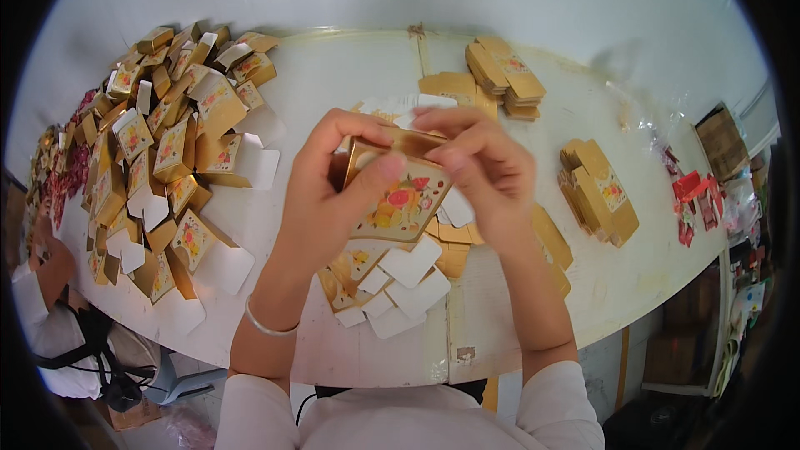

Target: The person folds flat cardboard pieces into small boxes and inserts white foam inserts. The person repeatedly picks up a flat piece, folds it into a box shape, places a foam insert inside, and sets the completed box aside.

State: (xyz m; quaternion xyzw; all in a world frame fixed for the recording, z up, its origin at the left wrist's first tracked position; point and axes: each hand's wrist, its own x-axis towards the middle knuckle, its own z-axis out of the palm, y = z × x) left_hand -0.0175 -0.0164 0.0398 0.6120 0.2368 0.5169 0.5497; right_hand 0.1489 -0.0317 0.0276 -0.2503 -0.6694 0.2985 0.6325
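Your L hand (333, 179) grips the box (400, 208), thumb across the printed face, fingers round its L side and upper edge; your R hand (493, 171) is at the box's upper R corner, thumb and fingers curled in close to the rim; R fingers blurred, can't tell if they pinch the card or only touch it. Box is gold w/ fruit print, held up approx. mid-table, tilted, upper end apparently open; bangle (271, 327) on your L wrist.

Below box, on the table (642, 283): loose cartons (408, 287), gold and white flaps overlapping; more gold card (550, 250) beside your R forearm, partly hidden by it. Far side, R of centre: a stack (517, 75), gold, printed; nearer and further R, a 2nd stack (604, 192), leaning, layers fanned.

L side of table: big heap (167, 158) of formed boxes, same gold/fruit look, lying at all angles, several w/ white flaps out; well apart from your L hand. Far L, a co-worker's arm (57, 267) near small red and gold items, too small to ID; far R, red pcs (698, 200) near table edge, a brown carton (723, 143) just beyond.
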